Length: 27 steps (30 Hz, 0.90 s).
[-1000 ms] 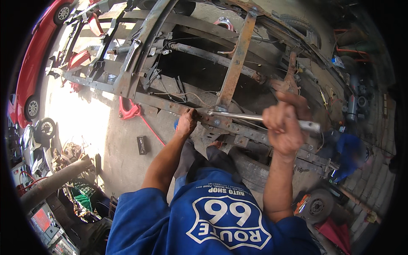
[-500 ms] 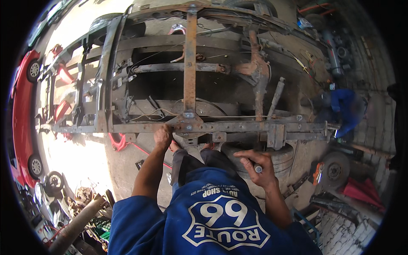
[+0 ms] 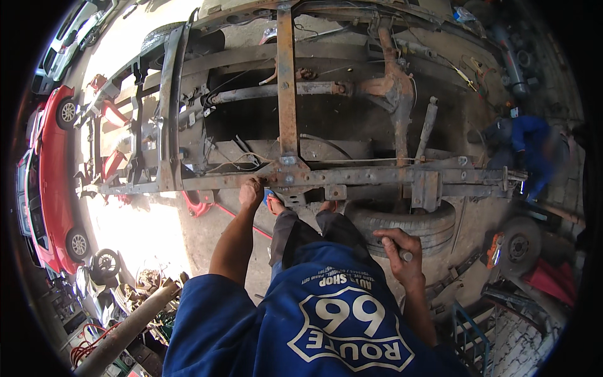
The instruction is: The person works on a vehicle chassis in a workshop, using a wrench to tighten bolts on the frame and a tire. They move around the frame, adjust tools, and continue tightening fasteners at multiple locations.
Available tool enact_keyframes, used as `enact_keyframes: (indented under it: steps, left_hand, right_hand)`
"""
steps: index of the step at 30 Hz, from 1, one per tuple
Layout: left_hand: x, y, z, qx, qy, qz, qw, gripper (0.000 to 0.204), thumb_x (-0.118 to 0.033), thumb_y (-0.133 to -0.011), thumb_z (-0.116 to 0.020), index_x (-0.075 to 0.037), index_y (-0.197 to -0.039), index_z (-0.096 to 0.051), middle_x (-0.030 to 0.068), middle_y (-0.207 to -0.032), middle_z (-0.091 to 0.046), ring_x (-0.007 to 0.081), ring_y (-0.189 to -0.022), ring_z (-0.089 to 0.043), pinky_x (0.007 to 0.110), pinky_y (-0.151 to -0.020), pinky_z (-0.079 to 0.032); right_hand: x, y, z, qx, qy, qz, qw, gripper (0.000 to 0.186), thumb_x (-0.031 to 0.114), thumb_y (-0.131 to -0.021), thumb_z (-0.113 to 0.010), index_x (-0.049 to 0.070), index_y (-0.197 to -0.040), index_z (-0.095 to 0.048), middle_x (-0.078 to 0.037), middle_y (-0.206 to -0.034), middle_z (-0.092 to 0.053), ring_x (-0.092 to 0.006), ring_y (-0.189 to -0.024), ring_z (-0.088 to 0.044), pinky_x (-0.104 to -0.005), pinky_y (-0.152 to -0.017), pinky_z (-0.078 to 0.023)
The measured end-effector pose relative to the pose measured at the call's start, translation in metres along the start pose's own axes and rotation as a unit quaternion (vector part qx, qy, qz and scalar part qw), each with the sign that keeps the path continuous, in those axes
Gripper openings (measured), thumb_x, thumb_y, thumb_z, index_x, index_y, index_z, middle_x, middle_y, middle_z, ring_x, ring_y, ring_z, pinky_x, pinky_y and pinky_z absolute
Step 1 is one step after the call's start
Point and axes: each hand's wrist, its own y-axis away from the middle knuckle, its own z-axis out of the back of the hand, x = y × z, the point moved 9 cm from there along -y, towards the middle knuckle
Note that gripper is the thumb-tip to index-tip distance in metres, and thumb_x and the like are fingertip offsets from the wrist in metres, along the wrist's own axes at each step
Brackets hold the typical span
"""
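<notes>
My left hand (image 3: 252, 192) rests on the near rail of a bare, rusty vehicle frame (image 3: 352, 178), fingers laid over the metal beside a bracket. My right hand (image 3: 398, 250) is down by my hip, curled around a short metal tool (image 3: 405, 256) whose grey end pokes out past my fingers. A rusty cross member (image 3: 287, 94) runs away from me across the frame toward the rear axle (image 3: 389, 88). My legs and feet stand right against the rail.
A tyre (image 3: 414, 223) lies under the rail by my right leg. A red jack (image 3: 200, 204) sits on the floor to the left. Red cars (image 3: 47, 169) are parked at far left. A person in blue (image 3: 524, 144) crouches at right near a loose wheel (image 3: 518, 246).
My right hand has come down from the frame rail, where it held a long wrench, to my hip. The view has swung so the frame lies more squarely ahead.
</notes>
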Motion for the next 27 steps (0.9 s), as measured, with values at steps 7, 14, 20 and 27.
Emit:
enact_keyframes:
  steps: [7,14,20,27]
  left_hand:
    - [0.032,0.004,-0.021,0.073,0.248,0.209,0.943,0.046,-0.044,-0.094,-0.054,0.001,-0.095,-0.067,0.0178,-0.084,-0.069,0.0248,-0.061,-0.069,0.038,-0.053,-0.052]
    - [0.031,0.021,-0.017,0.083,0.403,0.191,0.891,0.041,-0.038,-0.093,-0.058,0.001,-0.104,-0.062,0.0117,-0.083,-0.067,0.0237,-0.064,-0.069,0.033,-0.053,-0.052]
    - [0.05,0.049,0.001,0.063,0.477,0.186,0.857,0.024,-0.019,-0.085,-0.065,0.003,-0.09,-0.056,0.0132,-0.091,-0.066,0.0242,-0.072,-0.071,0.035,-0.064,-0.058]
    - [0.059,0.03,0.049,0.117,0.579,0.144,0.794,0.025,-0.027,-0.097,-0.054,-0.005,-0.107,-0.059,0.0094,-0.095,-0.063,0.0212,-0.086,-0.068,0.035,-0.072,-0.057]
  right_hand:
    - [0.001,-0.004,0.012,-0.013,0.02,0.024,0.999,0.016,0.002,-0.092,-0.057,0.003,-0.102,-0.07,-0.011,-0.089,-0.073,-0.0156,-0.077,-0.069,-0.0275,-0.066,-0.051]
    - [-0.011,-0.008,0.005,-0.005,-0.012,-0.001,1.0,0.016,0.001,-0.093,-0.056,0.001,-0.101,-0.07,-0.011,-0.092,-0.073,-0.0166,-0.08,-0.069,-0.0275,-0.07,-0.05]
    - [-0.025,-0.018,-0.019,0.026,-0.001,-0.05,0.998,0.015,0.002,-0.092,-0.057,0.001,-0.1,-0.07,-0.011,-0.091,-0.073,-0.0158,-0.079,-0.068,-0.0276,-0.07,-0.05]
    - [-0.032,-0.039,-0.073,0.058,0.054,-0.046,0.996,0.015,0.002,-0.092,-0.057,0.001,-0.1,-0.069,-0.012,-0.089,-0.072,-0.0182,-0.079,-0.069,-0.0283,-0.07,-0.05]
